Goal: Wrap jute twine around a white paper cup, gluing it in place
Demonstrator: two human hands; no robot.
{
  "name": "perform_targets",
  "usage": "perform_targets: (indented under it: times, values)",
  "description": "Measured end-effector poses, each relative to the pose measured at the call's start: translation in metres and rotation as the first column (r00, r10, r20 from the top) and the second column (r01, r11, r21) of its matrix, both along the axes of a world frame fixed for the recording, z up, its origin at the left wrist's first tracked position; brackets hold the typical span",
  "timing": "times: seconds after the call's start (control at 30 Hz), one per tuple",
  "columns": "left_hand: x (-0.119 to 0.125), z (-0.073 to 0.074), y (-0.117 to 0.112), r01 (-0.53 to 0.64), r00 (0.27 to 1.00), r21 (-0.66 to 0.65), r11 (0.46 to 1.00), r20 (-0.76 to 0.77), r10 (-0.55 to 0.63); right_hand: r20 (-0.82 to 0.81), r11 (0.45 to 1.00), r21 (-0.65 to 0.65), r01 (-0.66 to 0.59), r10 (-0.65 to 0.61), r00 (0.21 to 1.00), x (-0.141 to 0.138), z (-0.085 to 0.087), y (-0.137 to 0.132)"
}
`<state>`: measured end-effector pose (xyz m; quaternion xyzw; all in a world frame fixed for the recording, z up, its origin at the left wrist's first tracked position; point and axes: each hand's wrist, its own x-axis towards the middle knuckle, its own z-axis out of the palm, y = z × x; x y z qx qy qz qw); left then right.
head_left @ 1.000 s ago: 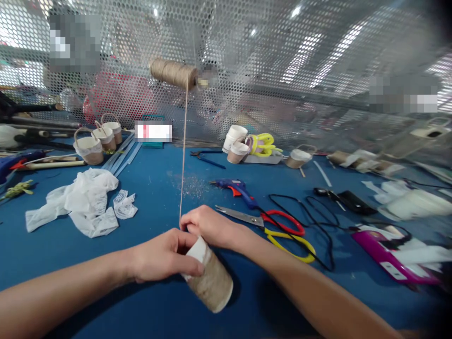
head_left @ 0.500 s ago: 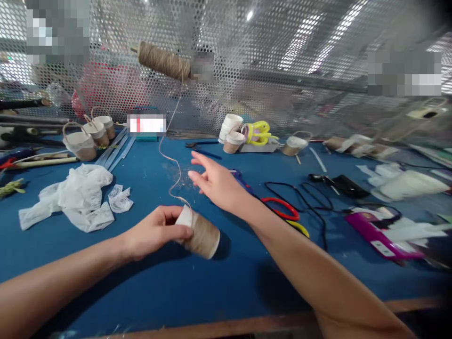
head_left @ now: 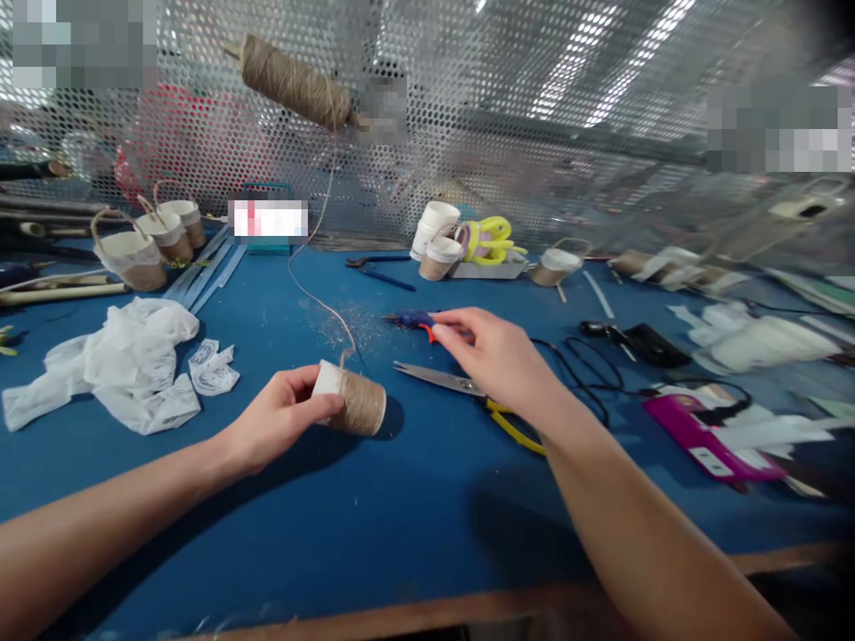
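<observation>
My left hand [head_left: 284,411] is closed on a small white paper cup [head_left: 364,402] wrapped in brown twine, tilted on its side with its base to the right. From its upper side a strand of twine [head_left: 313,298] runs up to the big twine spool [head_left: 294,82]. Over to the right, my right hand [head_left: 484,352] has its fingers closed around a blue glue gun [head_left: 412,318] with an orange-red trigger, nozzle to the left. Below that hand lie scissors [head_left: 441,377] with a yellow handle, partly hidden under my wrist.
White lace [head_left: 130,361] is heaped at left, near finished small baskets [head_left: 137,263]. Pliers [head_left: 380,270], stacked cups [head_left: 434,227] and a yellow coil [head_left: 491,240] stand at the back. A black cord [head_left: 588,378] and a magenta power strip [head_left: 708,436] lie at right.
My right hand has moved right and closed on the glue gun, uncovering the scissors' blades. In the picture, the cup and my left hand have shifted slightly up and left.
</observation>
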<state>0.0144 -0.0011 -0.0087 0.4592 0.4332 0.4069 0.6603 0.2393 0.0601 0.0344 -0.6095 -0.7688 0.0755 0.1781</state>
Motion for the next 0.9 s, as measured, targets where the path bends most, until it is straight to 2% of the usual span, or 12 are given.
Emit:
perform_targets:
  times: [0.07, 0.17, 0.33, 0.43, 0.53, 0.63, 0.73, 0.9]
  values:
    - [0.000, 0.000, 0.000, 0.009, 1.000, 0.010, 1.000, -0.021, -0.009, 0.070, 0.996, -0.039, 0.075, -0.072, 0.995, 0.012, -0.006, 0.019]
    - [0.001, -0.001, 0.001, 0.017, 0.998, 0.015, 1.000, -0.053, -0.016, 0.137, 0.986, -0.119, 0.116, -0.099, 0.986, 0.022, -0.022, 0.040]
    - [0.002, -0.006, 0.004, 0.019, 0.993, 0.025, 0.999, -0.118, -0.016, 0.136, 0.958, -0.203, 0.205, -0.180, 0.974, 0.021, -0.042, 0.057]
    - [0.003, -0.006, 0.005, -0.005, 0.987, 0.027, 1.000, -0.159, 0.010, 0.048, 0.938, -0.233, 0.255, -0.251, 0.967, 0.022, -0.041, 0.058]
    - [0.003, -0.004, 0.006, -0.015, 0.984, 0.022, 1.000, -0.179, 0.018, -0.117, 0.933, -0.241, 0.268, -0.302, 0.946, 0.022, -0.031, 0.050]
    - [0.002, -0.002, 0.006, -0.011, 0.977, 0.029, 1.000, -0.212, 0.017, -0.345, 0.942, -0.277, 0.192, -0.284, 0.895, 0.020, -0.016, 0.035]
    - [0.001, -0.002, 0.006, 0.008, 0.967, 0.054, 0.998, -0.253, 0.007, -0.548, 0.935, -0.353, 0.029, -0.232, 0.803, 0.015, -0.001, 0.018]
    - [0.003, -0.005, 0.007, 0.046, 0.954, 0.086, 0.995, -0.301, -0.018, -0.703, 0.892, -0.414, -0.182, -0.186, 0.687, 0.000, 0.004, -0.002]
